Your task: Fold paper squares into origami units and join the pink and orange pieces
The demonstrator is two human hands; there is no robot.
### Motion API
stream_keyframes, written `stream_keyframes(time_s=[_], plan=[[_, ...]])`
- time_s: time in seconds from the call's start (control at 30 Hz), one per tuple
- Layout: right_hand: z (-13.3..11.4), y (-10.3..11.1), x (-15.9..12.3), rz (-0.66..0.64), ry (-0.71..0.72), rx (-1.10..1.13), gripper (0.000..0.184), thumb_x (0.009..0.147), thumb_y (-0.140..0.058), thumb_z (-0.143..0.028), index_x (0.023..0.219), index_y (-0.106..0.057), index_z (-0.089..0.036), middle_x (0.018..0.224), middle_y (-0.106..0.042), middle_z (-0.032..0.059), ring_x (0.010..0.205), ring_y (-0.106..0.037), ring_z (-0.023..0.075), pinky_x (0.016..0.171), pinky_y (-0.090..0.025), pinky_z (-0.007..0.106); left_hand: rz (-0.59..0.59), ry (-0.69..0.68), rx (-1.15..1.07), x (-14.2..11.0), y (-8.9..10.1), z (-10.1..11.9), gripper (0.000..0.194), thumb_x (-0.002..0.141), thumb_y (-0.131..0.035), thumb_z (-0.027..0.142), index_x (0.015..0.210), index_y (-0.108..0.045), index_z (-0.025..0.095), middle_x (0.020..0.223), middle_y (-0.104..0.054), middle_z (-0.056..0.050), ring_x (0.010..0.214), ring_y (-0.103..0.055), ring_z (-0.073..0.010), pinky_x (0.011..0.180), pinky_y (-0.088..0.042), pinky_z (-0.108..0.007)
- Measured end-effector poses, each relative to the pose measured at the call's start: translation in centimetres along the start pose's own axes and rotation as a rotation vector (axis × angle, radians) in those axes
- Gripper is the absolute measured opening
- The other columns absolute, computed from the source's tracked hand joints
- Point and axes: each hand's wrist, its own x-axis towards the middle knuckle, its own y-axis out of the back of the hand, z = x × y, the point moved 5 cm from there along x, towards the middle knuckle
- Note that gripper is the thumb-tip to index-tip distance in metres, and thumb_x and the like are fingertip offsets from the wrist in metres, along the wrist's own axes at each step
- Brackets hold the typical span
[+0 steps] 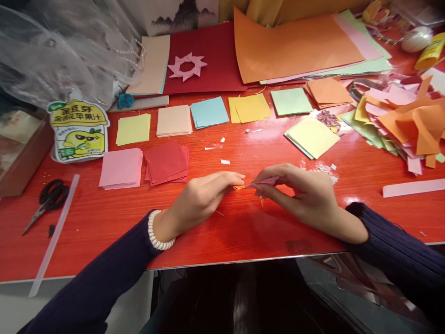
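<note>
two hands (302, 195) pinched a small folded paper (267, 182) above a red table

the red table (104, 250) spread beneath everything. both forearms came in from the lower corners in dark ribbed sleeves (114, 266), slanting inward so that the hands nearly met, close to the near edge. a large orange sheet (299, 46) lay at the back, and a heap of paper scraps (413, 116) to the right.

the right hand was bent at the knuckles, back upward, its thumb and forefinger closed on the pink part of the folded paper. the left hand (201, 195) reached across with its fingers long, together and slightly curved, almost closed around the orange end; its thumb was mostly hidden. the folded paper bridged the narrow gap between the fingertips.

beyond the left hand sat a red paper stack (167, 162); beyond the right, a pale yellow stack (313, 137). a beaded band (158, 232) circled the left wrist.
</note>
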Motion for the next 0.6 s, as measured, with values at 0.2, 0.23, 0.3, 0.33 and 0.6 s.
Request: stream_keyframes(time_s=[0.2, 0.23, 0.3, 0.33, 0.6], plan=[[-0.9, 0.1, 0.1, 0.037, 0.158, -0.159, 0.015, 0.081, -0.055, -0.011, 0.090, -0.053, -0.022, 0.077, -0.068, -0.0029, 0.061, -0.062, 0.0071, 0.057, -0.050, 0.018, -0.002, 0.015, -0.022, -0.1, -0.1, -0.1, 0.021, 0.090, -0.039, 0.012, 0.102, -0.056, 0.014, 0.102, -0.065, -0.005, 0.097, -0.060, -0.0097, 0.089, -0.049, -0.021], [-1.0, 0.1, 0.1, 0.043, 0.174, -0.178, 0.015, 0.081, -0.055, -0.011, 0.090, -0.053, -0.023, 0.077, -0.068, -0.0033, 0.061, -0.062, 0.0074, 0.056, -0.050, 0.018, 0.000, 0.019, -0.022, -0.1, -0.1, -0.1, 0.020, 0.089, -0.041, 0.012, 0.102, -0.056, 0.014, 0.101, -0.065, -0.004, 0.096, -0.061, -0.0094, 0.088, -0.049, -0.021], [-1.1, 0.1, 0.1, 0.047, 0.205, -0.206, 0.015, 0.081, -0.055, -0.012, 0.090, -0.053, -0.023, 0.075, -0.068, -0.0036, 0.060, -0.062, 0.0076, 0.054, -0.050, 0.018, 0.005, 0.038, -0.021, -0.1, -0.1, -0.2, 0.018, 0.089, -0.044, 0.012, 0.102, -0.056, 0.015, 0.099, -0.066, -0.003, 0.092, -0.062, -0.0087, 0.086, -0.049, -0.019], [-1.1, 0.1, 0.1, 0.045, 0.219, -0.216, 0.015, 0.081, -0.056, -0.011, 0.090, -0.052, -0.023, 0.075, -0.068, -0.0035, 0.060, -0.063, 0.0075, 0.054, -0.049, 0.017, 0.005, 0.052, -0.021, -0.1, -0.1, -0.2, 0.018, 0.088, -0.045, 0.013, 0.102, -0.056, 0.016, 0.098, -0.066, -0.002, 0.090, -0.062, -0.0083, 0.084, -0.050, -0.018], [-0.4, 0.1, 0.0, 0.020, 0.067, -0.083, 0.010, 0.081, -0.057, -0.014, 0.088, -0.054, -0.020, 0.075, -0.067, -0.0013, 0.060, -0.061, 0.0073, 0.055, -0.049, 0.019, -0.025, 0.102, -0.009, 0.0, -0.3, -0.4, 0.015, 0.087, -0.049, 0.015, 0.100, -0.057, 0.018, 0.086, -0.068, 0.002, 0.074, -0.063, -0.0050, 0.069, -0.049, -0.013]])
